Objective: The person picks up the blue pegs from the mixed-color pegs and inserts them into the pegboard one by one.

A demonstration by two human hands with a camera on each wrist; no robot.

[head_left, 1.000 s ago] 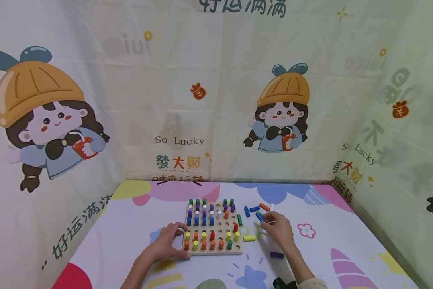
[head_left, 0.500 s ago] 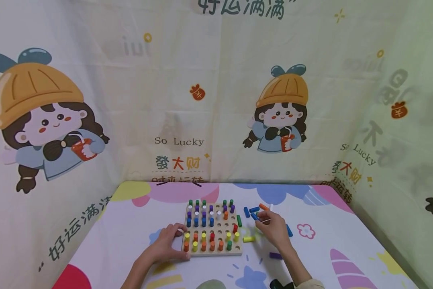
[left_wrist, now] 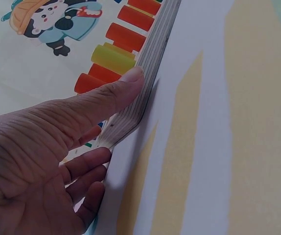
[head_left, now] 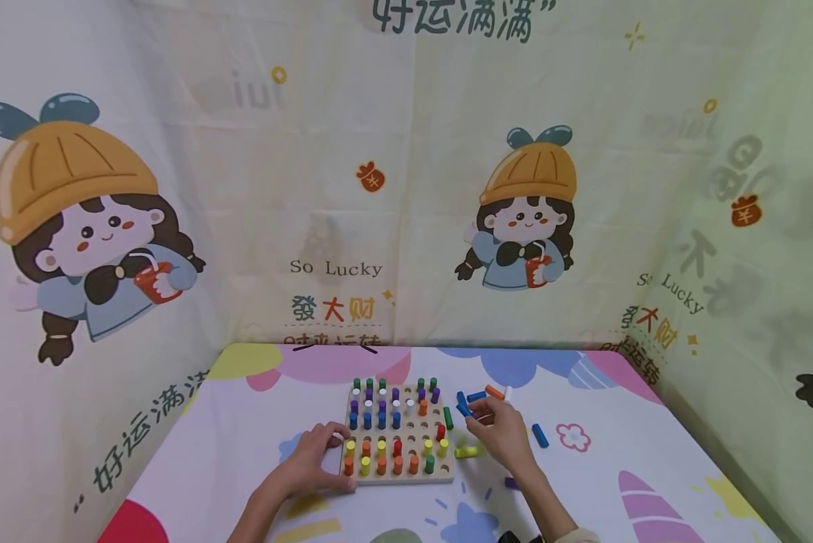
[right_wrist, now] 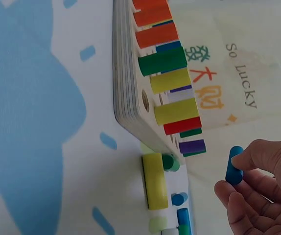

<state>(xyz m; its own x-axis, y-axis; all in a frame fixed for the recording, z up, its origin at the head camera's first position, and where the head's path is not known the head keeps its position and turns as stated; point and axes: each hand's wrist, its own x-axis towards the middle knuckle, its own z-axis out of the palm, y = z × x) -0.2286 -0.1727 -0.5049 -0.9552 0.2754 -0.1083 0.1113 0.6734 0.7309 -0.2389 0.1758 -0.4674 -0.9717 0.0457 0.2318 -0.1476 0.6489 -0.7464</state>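
One blue peg (right_wrist: pixel 234 172), pinched flat-ish in the right hand (head_left: pixel 500 434) — crosswise to the upright pegs (right_wrist: pixel 176 111) — with the pegboard (head_left: pixel 406 478) just leftward, left hand (head_left: pixel 311 458) gripping its corner.

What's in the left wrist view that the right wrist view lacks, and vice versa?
Only left wrist: the left hand, its thumb against the side of the pegboard, and a cartoon figure on the backdrop.
Only right wrist: the right hand pinching a blue peg, a loose yellow peg beside the board, and the "So Lucky" lettering.
Both: the board's layered side and orange pegs standing in it.
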